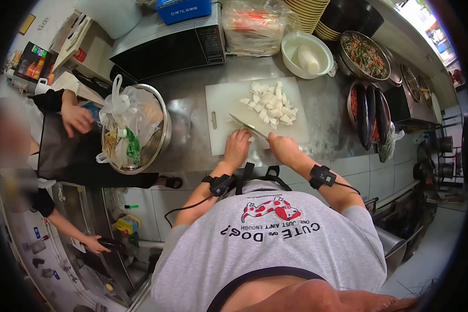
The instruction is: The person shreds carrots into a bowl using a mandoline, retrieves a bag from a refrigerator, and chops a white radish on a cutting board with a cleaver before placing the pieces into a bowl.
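Observation:
My right hand (285, 148) is closed round the handle of a kitchen knife (248, 126), whose blade points left and away from me over the white cutting board (221, 101). My left hand (237, 146) rests on the board's near part with its fingers curled together beside the blade. Whatever lies under those fingertips is hidden. Beyond the blade, a heap of chopped white vegetable chunks (275, 104) covers the board's far right part. A whole peeled white vegetable (308, 59) lies in a white bowl (292, 65) behind the board.
Left of the board stands a metal bowl (166, 127) with plastic bags. A microwave (163, 49) and bagged packs (252, 28) line the back. Eggplants (368, 117) and a bowl of shredded vegetables (366, 57) are at right. Two people (78, 114) are at the left.

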`<state>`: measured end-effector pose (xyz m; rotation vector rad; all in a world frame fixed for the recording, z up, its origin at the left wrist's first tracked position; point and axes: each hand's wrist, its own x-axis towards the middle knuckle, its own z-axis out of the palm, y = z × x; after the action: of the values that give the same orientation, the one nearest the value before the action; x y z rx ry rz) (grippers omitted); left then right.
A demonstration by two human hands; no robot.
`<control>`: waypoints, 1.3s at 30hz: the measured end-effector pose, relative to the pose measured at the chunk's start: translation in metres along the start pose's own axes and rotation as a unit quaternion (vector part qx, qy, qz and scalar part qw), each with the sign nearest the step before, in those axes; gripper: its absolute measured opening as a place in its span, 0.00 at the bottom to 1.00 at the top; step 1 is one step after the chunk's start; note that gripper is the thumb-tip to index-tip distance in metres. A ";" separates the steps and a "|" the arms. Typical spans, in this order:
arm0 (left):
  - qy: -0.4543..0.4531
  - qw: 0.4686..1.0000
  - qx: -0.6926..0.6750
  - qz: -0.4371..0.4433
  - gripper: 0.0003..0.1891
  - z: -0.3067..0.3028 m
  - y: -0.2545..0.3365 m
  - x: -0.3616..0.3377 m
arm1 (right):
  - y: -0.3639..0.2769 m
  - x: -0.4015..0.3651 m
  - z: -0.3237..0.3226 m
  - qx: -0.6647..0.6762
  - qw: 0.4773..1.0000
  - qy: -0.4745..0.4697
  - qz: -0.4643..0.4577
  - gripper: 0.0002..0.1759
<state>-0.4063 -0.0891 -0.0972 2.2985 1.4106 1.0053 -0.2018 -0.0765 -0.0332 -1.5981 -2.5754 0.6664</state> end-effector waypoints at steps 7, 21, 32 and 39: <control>-0.041 0.999 -0.005 -0.003 0.14 0.000 -0.006 -0.001 | -0.021 -0.007 0.002 0.018 0.999 0.033 0.005 0.07; -0.017 1.000 -0.018 0.009 0.10 -0.001 -0.007 -0.003 | -0.013 0.006 0.021 0.024 0.999 0.028 0.021 0.07; 0.004 0.999 -0.032 0.019 0.08 0.002 -0.009 -0.004 | -0.027 -0.001 0.000 0.038 0.998 0.037 0.016 0.08; -0.004 1.000 -0.010 0.008 0.09 -0.001 -0.007 -0.005 | -0.018 0.005 0.014 0.039 0.999 0.029 0.009 0.07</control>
<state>-0.4131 -0.0895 -0.1028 2.3000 1.3753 1.0097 -0.2234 -0.0841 -0.0402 -1.5939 -2.4662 0.7012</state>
